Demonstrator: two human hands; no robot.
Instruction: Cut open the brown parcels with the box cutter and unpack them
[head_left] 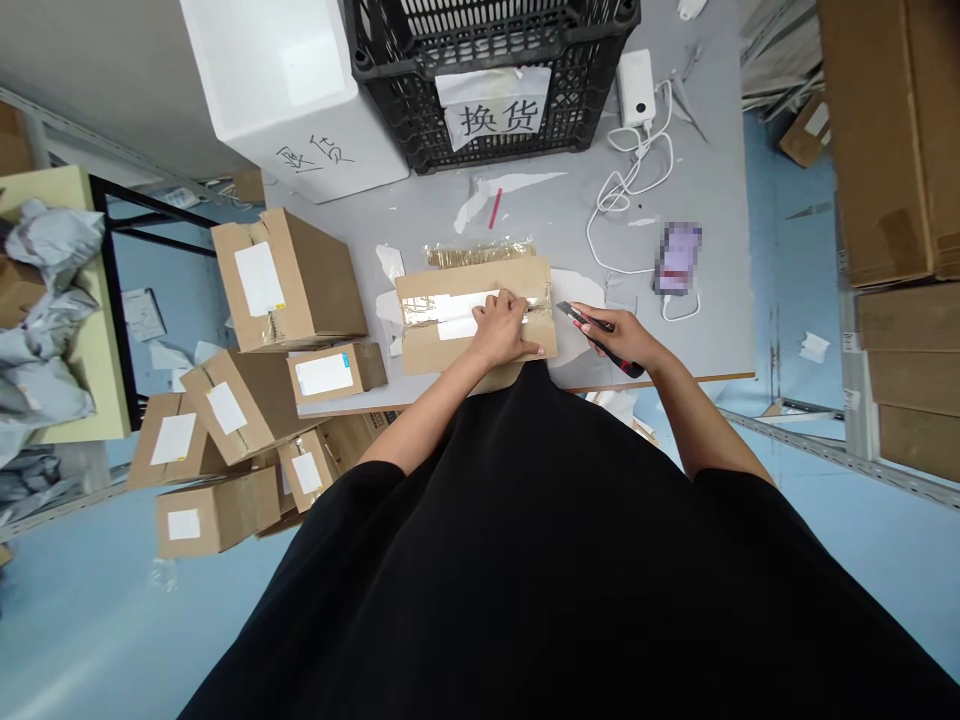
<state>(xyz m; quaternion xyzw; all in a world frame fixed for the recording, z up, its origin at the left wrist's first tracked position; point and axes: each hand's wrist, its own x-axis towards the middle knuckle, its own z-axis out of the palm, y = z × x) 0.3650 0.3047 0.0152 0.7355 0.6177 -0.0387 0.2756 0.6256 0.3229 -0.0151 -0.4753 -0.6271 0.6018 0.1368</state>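
Observation:
A long cardboard box (420, 352) lies on the grey table close to my body, with a white label (457, 328) and shiny tape along its top. My left hand (501, 328) presses down on the box's right half, fingers apart and bent over the label, thumb out toward the near right corner. Just off the box's right end, my right hand (626, 338) is closed around a black and red utility knife (600, 325). Its blade points left toward the box, a small gap away from it. Behind the box lies crumpled clear-brown tape (480, 252).
A black plastic crate (495, 150) and a white bin (300, 110) stand at the back. Taped cardboard boxes (330, 280) crowd the left. A phone (679, 258), white cable and charger (637, 85) lie right. Paper scraps and a red strip (495, 208) litter the table (705, 180).

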